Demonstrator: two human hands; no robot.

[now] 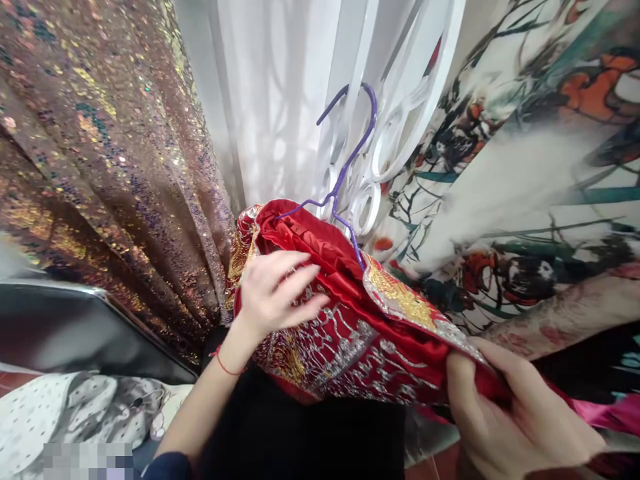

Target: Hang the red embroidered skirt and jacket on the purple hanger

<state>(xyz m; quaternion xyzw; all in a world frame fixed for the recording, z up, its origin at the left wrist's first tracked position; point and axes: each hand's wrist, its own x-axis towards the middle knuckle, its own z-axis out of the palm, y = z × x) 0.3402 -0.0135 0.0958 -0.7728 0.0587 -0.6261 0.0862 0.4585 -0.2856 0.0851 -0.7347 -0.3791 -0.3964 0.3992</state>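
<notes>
Left of the hanger (343, 177) hangs sequin cloth (130, 160), with dotted cloth (35, 413) far below and left of it. Nearer, below left of the hanger, the left hand (273, 293) is blurred, its fingers stretched out and apart; whether it touches anything I cannot tell. The red garment (345, 347) is directly under the hanger, whose shoulders reach into its opening. Below right of the hanger, the right hand (515, 413) pinches the garment's edge; right of the hanger is floral cloth (480, 153)

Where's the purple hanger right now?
In the head view, the purple hanger is upper middle, its hook at the white frame and its arms reaching into the red garment.
</notes>
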